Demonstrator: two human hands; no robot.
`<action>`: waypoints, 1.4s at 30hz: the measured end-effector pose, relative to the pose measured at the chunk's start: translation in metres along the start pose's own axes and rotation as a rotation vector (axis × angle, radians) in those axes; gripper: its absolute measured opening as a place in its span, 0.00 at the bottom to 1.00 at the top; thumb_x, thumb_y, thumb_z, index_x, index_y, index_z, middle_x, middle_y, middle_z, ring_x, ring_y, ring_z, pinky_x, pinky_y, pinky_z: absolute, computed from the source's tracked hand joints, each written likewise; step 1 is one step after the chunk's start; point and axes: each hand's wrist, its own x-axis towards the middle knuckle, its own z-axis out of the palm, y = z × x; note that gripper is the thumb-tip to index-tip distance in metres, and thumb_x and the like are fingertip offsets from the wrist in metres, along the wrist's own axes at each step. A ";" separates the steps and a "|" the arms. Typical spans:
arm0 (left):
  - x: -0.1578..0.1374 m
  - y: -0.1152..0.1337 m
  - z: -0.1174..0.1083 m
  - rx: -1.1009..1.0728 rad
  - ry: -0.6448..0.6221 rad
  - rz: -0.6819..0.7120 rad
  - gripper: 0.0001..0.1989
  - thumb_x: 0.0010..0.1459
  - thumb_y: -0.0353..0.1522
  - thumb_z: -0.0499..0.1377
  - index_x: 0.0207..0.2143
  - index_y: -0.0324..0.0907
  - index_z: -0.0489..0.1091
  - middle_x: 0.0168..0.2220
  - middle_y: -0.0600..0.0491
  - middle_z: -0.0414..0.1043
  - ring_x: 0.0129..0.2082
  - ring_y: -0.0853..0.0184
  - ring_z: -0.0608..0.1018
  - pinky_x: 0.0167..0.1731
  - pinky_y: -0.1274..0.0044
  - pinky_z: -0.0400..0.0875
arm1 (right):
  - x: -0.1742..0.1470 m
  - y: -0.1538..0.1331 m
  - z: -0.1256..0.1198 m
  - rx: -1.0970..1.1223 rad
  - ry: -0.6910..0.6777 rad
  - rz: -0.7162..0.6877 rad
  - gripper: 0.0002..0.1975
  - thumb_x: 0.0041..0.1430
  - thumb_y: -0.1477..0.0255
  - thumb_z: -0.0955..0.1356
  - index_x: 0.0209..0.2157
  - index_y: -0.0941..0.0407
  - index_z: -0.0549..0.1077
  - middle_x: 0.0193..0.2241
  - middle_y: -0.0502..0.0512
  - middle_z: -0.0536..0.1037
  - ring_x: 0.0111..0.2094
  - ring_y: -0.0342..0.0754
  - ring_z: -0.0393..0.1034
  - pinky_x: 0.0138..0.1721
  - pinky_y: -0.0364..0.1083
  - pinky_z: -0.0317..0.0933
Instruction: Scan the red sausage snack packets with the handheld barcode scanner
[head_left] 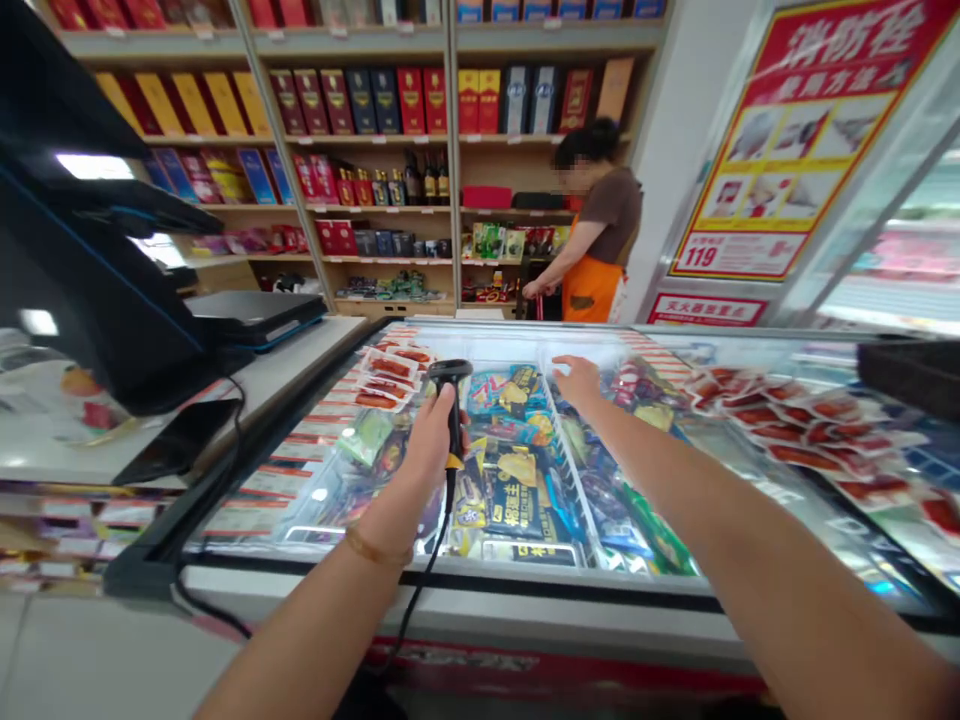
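My left hand (433,430) is wrapped round a black handheld barcode scanner (450,372), its cable running down past my wrist. Both hands are above a chest freezer (300,574) with a glass top. Beside the scanner, several clear packs of reddish sausages (388,375) lie at the left. My right hand (577,380) reaches over the freezer's far middle, fingers loosely bent and apart, with nothing visible in them. Below it run a white wire divider (576,470) and bagged frozen goods (517,490). Whether my right fingertips touch anything is hidden.
More sausage packs (795,415) are heaped at the right, near a dark box (911,375). A counter at left carries a scale (255,312) and a black checkout screen (97,240). Beyond the freezer a person in an orange apron (592,285) stands by stocked shelves (375,145).
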 end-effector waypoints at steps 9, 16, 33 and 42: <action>0.013 -0.040 0.028 0.256 -0.141 0.055 0.21 0.51 0.50 0.60 0.33 0.44 0.61 0.20 0.61 0.66 0.10 0.74 0.66 0.10 0.81 0.58 | -0.007 0.143 -0.100 -0.640 0.206 0.180 0.21 0.56 0.75 0.64 0.51 0.65 0.72 0.49 0.76 0.71 0.53 0.68 0.62 0.49 0.63 0.56; 0.015 -0.034 0.015 0.226 -0.045 0.025 0.21 0.51 0.51 0.59 0.31 0.43 0.61 0.20 0.60 0.65 0.11 0.75 0.66 0.11 0.81 0.59 | -0.002 0.132 -0.093 -0.626 -0.030 0.111 0.16 0.58 0.78 0.62 0.45 0.65 0.75 0.42 0.77 0.75 0.45 0.64 0.73 0.42 0.56 0.62; 0.016 -0.042 0.014 0.240 -0.141 0.038 0.23 0.50 0.52 0.60 0.35 0.43 0.62 0.21 0.61 0.65 0.10 0.75 0.66 0.10 0.81 0.57 | -0.030 -0.008 0.000 0.201 0.034 -0.107 0.12 0.58 0.69 0.62 0.39 0.53 0.75 0.36 0.56 0.78 0.37 0.51 0.72 0.42 0.49 0.65; 0.017 -0.043 0.014 0.275 -0.154 0.046 0.22 0.52 0.52 0.59 0.32 0.44 0.60 0.21 0.60 0.65 0.11 0.75 0.66 0.10 0.81 0.57 | 0.021 0.027 0.018 0.280 -0.258 -0.115 0.30 0.48 0.76 0.65 0.56 0.56 0.69 0.55 0.60 0.71 0.54 0.54 0.66 0.54 0.52 0.60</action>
